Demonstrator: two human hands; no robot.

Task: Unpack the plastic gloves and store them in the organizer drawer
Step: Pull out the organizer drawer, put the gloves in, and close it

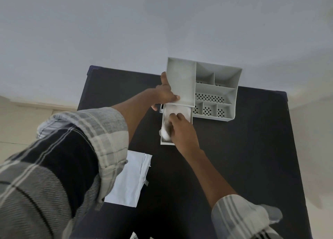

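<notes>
Head view. A grey organizer (214, 89) stands at the far edge of the dark tabletop (243, 148), its drawer (166, 142) pulled out toward the viewer. The right hand (180, 129) presses crumpled plastic gloves (165, 132) down into the drawer, its grip clenched over them (the wad shows beside the fingers). The left hand (164, 94) grasps the organizer's left side. A flat white wrapper (129, 179) lies nearer, well apart.

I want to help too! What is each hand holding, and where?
Left hand holds the organizer by its left front corner. Right hand presses crumpled plastic gloves into the open drawer.
</notes>
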